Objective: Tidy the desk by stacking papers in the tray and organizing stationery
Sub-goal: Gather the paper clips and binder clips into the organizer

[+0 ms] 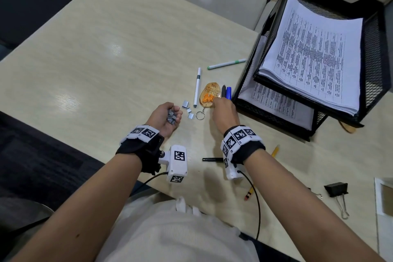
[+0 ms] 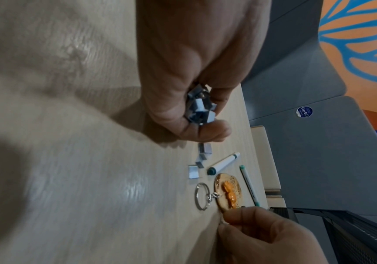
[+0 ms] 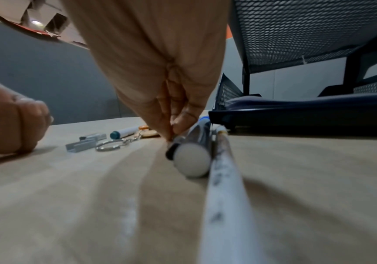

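Pale wood-grain desk (image 1: 110, 34). Lying directly on it: a black mesh paper tray (image 1: 274, 117) at the right, holding printed sheets; a green-tipped pen (image 1: 226, 64) just left of the tray; a white marker (image 1: 197, 87); a wooden keychain (image 1: 208, 94) with its ring; loose staple strips (image 1: 188, 109) beside the marker's lower end; a black pen (image 1: 212, 159) and a yellow pencil (image 1: 262, 171) nearer the front edge; a black binder clip (image 1: 338, 194) at the lower right.
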### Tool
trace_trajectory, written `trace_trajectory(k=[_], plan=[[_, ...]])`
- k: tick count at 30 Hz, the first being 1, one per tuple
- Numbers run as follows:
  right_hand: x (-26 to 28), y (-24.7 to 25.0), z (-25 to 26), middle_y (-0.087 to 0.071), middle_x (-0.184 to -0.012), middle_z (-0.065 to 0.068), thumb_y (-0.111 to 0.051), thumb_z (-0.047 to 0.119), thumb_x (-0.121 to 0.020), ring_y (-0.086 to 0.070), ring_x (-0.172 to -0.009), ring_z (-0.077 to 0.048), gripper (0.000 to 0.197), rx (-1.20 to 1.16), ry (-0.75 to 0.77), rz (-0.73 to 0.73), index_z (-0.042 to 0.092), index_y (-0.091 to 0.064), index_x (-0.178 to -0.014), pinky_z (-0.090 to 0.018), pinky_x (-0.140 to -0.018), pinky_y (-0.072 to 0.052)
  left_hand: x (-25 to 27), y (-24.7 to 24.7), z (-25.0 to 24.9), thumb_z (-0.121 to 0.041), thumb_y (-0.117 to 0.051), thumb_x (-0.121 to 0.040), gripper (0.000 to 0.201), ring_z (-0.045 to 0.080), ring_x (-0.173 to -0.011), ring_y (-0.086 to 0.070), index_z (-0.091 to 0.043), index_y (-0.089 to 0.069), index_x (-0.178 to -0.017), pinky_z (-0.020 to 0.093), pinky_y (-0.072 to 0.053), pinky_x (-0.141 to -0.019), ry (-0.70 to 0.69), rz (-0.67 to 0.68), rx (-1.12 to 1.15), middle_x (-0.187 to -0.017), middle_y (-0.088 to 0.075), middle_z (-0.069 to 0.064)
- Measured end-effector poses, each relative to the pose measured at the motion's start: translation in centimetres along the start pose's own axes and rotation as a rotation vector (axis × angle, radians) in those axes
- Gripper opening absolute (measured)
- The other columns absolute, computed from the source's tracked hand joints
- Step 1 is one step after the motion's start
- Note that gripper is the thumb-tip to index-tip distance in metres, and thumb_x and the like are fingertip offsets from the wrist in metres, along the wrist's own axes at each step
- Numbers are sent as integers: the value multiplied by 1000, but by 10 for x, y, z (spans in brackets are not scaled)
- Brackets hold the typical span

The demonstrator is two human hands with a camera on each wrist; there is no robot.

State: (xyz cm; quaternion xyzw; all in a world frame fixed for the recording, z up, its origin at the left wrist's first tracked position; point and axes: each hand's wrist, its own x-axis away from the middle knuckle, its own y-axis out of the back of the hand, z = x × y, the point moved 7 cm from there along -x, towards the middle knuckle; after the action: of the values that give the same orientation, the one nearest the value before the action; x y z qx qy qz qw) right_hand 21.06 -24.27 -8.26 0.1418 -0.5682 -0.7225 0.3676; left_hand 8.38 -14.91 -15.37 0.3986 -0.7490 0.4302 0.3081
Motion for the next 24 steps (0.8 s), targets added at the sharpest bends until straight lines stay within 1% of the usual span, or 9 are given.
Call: trace_trajectory(k=[5, 8, 11, 13, 15, 17, 19, 21, 24], plan=[[1, 0, 0, -62, -105, -22, -39, -5, -91, -58, -98, -34, 22, 100, 0, 16, -4, -58, -100, -30, -68, -36, 3, 0, -1, -19, -34, -96, 37, 7, -27, -45, -10, -44, -63, 8, -39, -33, 3, -1, 2, -36, -51, 1], [1, -2, 1, -61, -95, -21, -41, -5, -89, -59, -96, -34, 20, 57, -17, 40, -5, -60, -95, -29, -68, -38, 3, 1, -1, -19, -34, -96, 37, 7, -27, -45, -10, -44, -62, 8, -39, -33, 4, -3, 1, -36, -51, 1], [1, 0, 12, -65, -86, -16, -50, -3, -85, -60, -84, -28, 15, -136, 18, 16, -4, -65, -87, -27, -72, -47, 3, 1, 0, -19, -35, -96, 37, 8, -28, -46, -9, -45, -62, 8, -39, -34, 0, 1, 0, -37, -52, 2], [7, 2, 33, -62, -78, -7, -55, -3, -83, -55, -73, -18, 12, -352, 85, 50, -2, -67, -83, -17, -64, -43, 3, -2, 1, -18, -34, -97, 41, 10, -30, -50, -7, -49, -60, 10, -43, -35, -7, 25, 9, -38, -54, 4], [14, 3, 58, -59, -70, -1, -61, -3, -80, -52, -66, -12, 11, -523, 160, 111, 3, -69, -80, -7, -57, -40, 4, -7, 4, -17, -33, -97, 46, 9, -32, -53, -5, -55, -58, 13, -46, -37, 2, 73, 21, -40, -57, 3], [13, 5, 67, -58, -66, 0, -62, -3, -78, -52, -61, -10, 13, -607, 177, 104, 8, -69, -79, -6, -57, -40, 7, -9, 6, -16, -34, -97, 38, 10, -34, -56, -5, -53, -67, 14, -48, -38, 21, 93, 24, -43, -58, 3], [5, 4, 59, -58, -70, -4, -59, -3, -79, -50, -63, -11, 13, -599, 107, 52, 4, -69, -83, -4, -54, -37, 9, -6, 8, -20, -36, -97, 37, 10, -31, -52, -6, -49, -65, 12, -45, -34, 58, 72, 11, -41, -55, 5], [-1, -2, 47, -62, -82, -10, -57, 2, -82, -53, -75, -19, 11, -468, 20, 23, 2, -67, -88, -15, -63, -39, 9, -1, 8, -23, -34, -97, 39, 7, -27, -46, -10, -44, -62, 9, -38, -29, 82, 61, -25, -38, -51, 4], [4, -18, 45, -61, -103, -20, -57, 10, -84, -57, -93, -32, 18, -240, -2, 83, -3, -60, -97, -34, -76, -45, 9, 5, 4, -22, -33, -97, 39, 4, -25, -41, -12, -40, -60, 9, -30, -26, 71, 35, -51, -37, -49, 0]])
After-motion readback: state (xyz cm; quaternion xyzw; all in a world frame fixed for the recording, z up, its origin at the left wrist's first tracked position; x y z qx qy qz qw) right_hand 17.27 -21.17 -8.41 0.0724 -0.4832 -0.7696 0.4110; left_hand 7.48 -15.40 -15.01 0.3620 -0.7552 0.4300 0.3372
